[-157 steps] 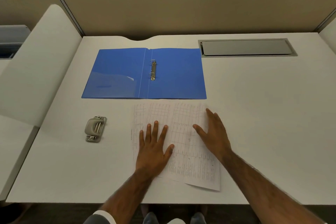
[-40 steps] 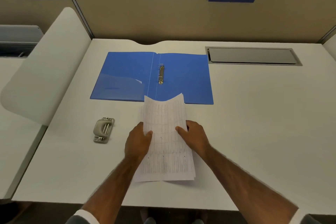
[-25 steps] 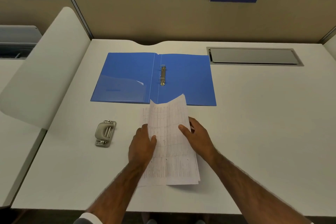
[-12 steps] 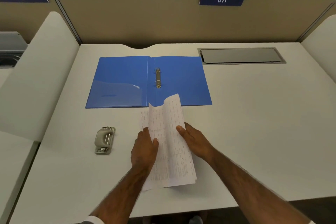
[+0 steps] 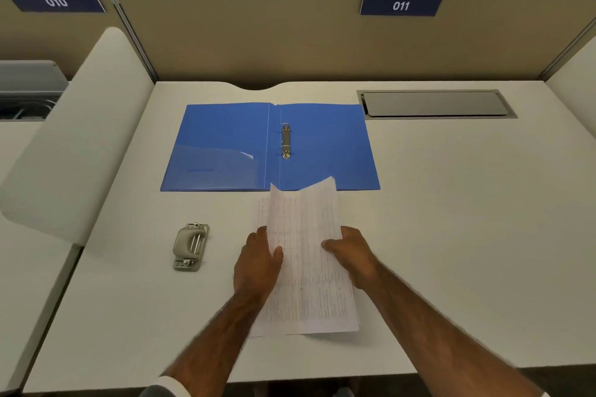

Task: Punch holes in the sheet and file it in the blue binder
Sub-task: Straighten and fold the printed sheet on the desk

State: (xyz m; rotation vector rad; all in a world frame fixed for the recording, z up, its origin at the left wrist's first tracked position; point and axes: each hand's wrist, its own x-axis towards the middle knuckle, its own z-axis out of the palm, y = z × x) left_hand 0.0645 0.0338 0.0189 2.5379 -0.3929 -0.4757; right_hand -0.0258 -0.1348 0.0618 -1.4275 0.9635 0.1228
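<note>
Both grips closed on the sheet (image 5: 303, 255): your left hand (image 5: 258, 264) pinches its left long edge, thumb on top; your right hand (image 5: 353, 255) pinches the right long edge. Sheet is curled lengthwise into a shallow trough between them, far end lifted and overhanging the near edge of the blue binder (image 5: 225, 145), near end touching or just above the bench (image 5: 451, 235), can't tell which. Looks like you're bowing it to find the middle or to stiffen it before it goes into the punch; no holes visible yet, so judged early in the task.

Binder lies open flat at 12 o'clock from the sheet, ring mechanism (image 5: 286, 141) just right of the spine, rings apparently shut, hard to tell. Open and close by so filing is a short push forward.

Hole punch (image 5: 191, 246) sits at 9 o'clock from your hands, well apart from the sheet, untouched. Left side, so your left hand reaches it easily.

Grey cable hatch (image 5: 435, 104) at 1 o'clock, clear of everything.
</note>
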